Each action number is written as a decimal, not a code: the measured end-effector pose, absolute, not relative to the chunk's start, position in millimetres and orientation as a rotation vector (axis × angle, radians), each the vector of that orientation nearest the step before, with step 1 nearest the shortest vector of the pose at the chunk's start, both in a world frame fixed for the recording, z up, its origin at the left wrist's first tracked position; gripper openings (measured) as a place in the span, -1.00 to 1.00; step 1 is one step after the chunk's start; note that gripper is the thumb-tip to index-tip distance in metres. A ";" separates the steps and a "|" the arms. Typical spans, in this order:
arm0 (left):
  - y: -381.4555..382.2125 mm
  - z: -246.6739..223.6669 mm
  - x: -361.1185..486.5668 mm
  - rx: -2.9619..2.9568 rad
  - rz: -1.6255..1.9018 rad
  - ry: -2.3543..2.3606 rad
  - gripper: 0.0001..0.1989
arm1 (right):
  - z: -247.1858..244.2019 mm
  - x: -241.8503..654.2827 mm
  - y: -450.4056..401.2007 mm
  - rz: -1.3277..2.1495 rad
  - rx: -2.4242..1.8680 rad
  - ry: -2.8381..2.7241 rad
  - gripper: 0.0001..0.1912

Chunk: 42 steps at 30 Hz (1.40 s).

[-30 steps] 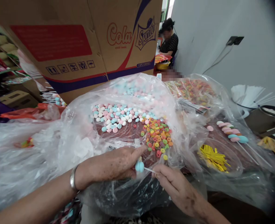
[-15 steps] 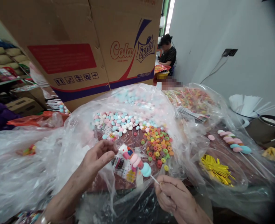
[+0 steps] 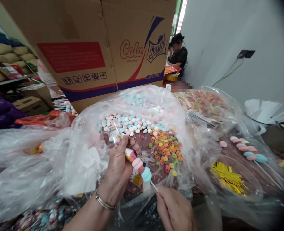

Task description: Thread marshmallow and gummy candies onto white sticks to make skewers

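Observation:
My right hand (image 3: pixel 174 208) pinches the white stick of a marshmallow skewer (image 3: pixel 137 163), which slants up and to the left. Pink, blue and white marshmallows and a colourful wrapped piece are threaded on it. Its upper end lies within the curled fingers of my left hand (image 3: pixel 120 162), whose wrist wears a metal bangle. Beneath the skewer are small printed packets (image 3: pixel 137 179), partly covered by it. Just beyond my hands lie loose pink, white and blue marshmallows (image 3: pixel 129 123) and a heap of fruit-coloured gummy rings (image 3: pixel 167 149).
A tall carton (image 3: pixel 84 51) stands behind the clear plastic sheeting (image 3: pixel 84 160). On the right are finished marshmallow twists (image 3: pixel 250 149), gold ties (image 3: pixel 228 179) and white sticks (image 3: pixel 262 110). Wrapped sweets (image 3: pixel 43 219) lie low at left. Another person (image 3: pixel 179 54) sits at the back.
My left hand has moved right and closed around the skewer's upper end. My right hand still holds the stick, slightly lower. The whole view has shifted a little.

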State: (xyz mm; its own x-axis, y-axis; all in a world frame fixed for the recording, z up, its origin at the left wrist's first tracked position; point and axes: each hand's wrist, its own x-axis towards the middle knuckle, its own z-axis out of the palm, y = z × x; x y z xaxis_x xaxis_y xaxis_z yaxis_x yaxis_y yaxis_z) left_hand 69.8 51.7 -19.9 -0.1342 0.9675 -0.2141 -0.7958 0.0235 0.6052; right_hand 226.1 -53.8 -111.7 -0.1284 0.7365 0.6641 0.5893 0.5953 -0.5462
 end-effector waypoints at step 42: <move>40.0 -27.4 67.0 0.480 1.409 0.683 -0.48 | -77.9 216.0 -42.7 1.735 -1.018 -0.883 -0.73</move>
